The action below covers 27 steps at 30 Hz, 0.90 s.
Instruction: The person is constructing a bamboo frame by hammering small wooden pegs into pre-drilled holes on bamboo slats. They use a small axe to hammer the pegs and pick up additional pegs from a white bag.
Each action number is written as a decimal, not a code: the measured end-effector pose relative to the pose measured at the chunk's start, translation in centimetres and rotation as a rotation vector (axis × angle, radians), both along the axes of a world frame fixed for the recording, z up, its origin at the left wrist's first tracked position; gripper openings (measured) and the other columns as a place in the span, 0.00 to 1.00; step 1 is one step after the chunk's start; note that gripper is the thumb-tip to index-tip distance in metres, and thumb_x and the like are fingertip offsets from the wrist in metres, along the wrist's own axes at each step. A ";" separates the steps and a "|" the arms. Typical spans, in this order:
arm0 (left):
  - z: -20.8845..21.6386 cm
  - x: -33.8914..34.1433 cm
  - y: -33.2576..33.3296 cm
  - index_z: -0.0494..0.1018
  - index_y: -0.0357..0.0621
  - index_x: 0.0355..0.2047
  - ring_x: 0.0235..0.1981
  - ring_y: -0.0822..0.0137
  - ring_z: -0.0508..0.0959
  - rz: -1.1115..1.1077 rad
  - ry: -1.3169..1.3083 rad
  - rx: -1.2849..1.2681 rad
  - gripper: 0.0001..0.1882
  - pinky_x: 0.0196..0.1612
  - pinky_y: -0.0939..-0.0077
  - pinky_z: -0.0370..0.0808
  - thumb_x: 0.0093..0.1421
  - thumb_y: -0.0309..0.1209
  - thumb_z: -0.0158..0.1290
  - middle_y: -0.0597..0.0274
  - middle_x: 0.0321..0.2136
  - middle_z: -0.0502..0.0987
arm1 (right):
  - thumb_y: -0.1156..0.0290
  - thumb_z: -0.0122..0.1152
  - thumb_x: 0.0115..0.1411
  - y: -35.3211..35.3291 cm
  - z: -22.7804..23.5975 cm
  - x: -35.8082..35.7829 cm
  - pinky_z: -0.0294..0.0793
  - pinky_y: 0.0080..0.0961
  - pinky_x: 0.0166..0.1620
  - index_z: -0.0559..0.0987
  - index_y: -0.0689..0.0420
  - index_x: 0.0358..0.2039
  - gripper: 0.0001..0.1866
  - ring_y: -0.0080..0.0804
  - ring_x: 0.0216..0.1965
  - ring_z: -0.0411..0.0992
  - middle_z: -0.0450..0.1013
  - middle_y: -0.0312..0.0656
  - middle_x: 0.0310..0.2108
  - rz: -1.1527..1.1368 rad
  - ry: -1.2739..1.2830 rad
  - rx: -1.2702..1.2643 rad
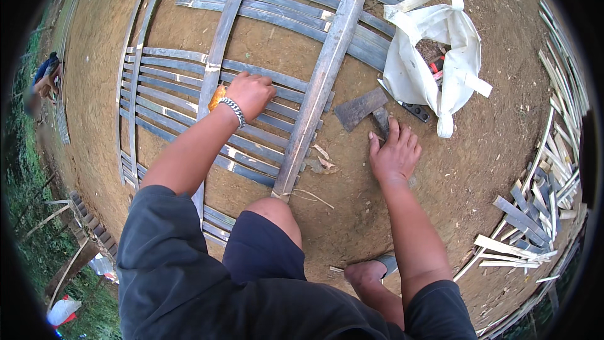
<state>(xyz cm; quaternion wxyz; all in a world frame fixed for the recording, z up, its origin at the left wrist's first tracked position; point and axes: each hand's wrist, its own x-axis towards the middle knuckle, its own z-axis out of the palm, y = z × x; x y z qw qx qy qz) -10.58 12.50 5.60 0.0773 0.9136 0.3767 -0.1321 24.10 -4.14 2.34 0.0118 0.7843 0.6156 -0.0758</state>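
Note:
My left hand, with a chain bracelet on the wrist, rests over the lattice of dark bamboo slats. Its fingers are curled, and what lies under them is hidden. An orange-brown object shows beside that wrist, on a long upright slat; its kind is unclear. To the right, my right hand is low over the soil with thumb and fingers apart. Its fingertips are at the dark handle of a broad-bladed chopper, which lies flat on the ground.
A white cloth bag stands open beyond the chopper, with a red and black item inside. A dark piece with holes lies by it. Split bamboo strips are heaped at the right. Another person crouches far left.

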 end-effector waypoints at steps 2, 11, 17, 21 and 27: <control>-0.2 0.4 0.6 0.81 0.54 0.27 0.37 0.63 0.82 -0.111 0.022 -0.003 0.04 0.45 0.62 0.74 0.57 0.31 0.57 0.66 0.29 0.78 | 0.43 0.62 0.63 0.0 0.0 -0.1 0.61 0.47 0.62 0.68 0.41 0.67 0.35 0.45 0.60 0.65 0.69 0.43 0.59 0.000 -0.001 0.001; 1.3 2.8 1.7 0.81 0.52 0.29 0.37 0.62 0.83 -0.306 0.209 -0.124 0.06 0.48 0.63 0.74 0.58 0.29 0.54 0.64 0.32 0.78 | 0.43 0.61 0.64 0.0 0.3 0.1 0.61 0.45 0.62 0.69 0.42 0.66 0.34 0.44 0.59 0.66 0.70 0.42 0.58 -0.007 0.021 0.003; 1.2 3.2 2.1 0.80 0.48 0.35 0.37 0.61 0.84 -0.422 0.298 -0.176 0.08 0.49 0.62 0.74 0.59 0.31 0.52 0.59 0.35 0.77 | 0.43 0.61 0.64 0.1 0.4 0.1 0.62 0.45 0.61 0.69 0.42 0.66 0.33 0.43 0.60 0.65 0.69 0.41 0.58 -0.017 0.042 -0.004; 0.4 2.4 2.5 0.79 0.46 0.34 0.35 0.61 0.82 -0.504 0.217 -0.165 0.07 0.49 0.61 0.74 0.60 0.31 0.52 0.59 0.33 0.75 | 0.43 0.61 0.65 0.2 0.5 0.1 0.61 0.45 0.62 0.69 0.42 0.66 0.34 0.42 0.61 0.65 0.69 0.41 0.59 -0.034 0.054 -0.040; 0.1 2.0 2.3 0.76 0.46 0.35 0.34 0.62 0.80 -0.540 0.199 -0.112 0.06 0.49 0.63 0.72 0.60 0.31 0.52 0.60 0.33 0.73 | 0.42 0.59 0.66 0.2 0.5 0.0 0.60 0.44 0.62 0.67 0.40 0.68 0.34 0.41 0.62 0.64 0.68 0.40 0.60 -0.040 0.042 -0.068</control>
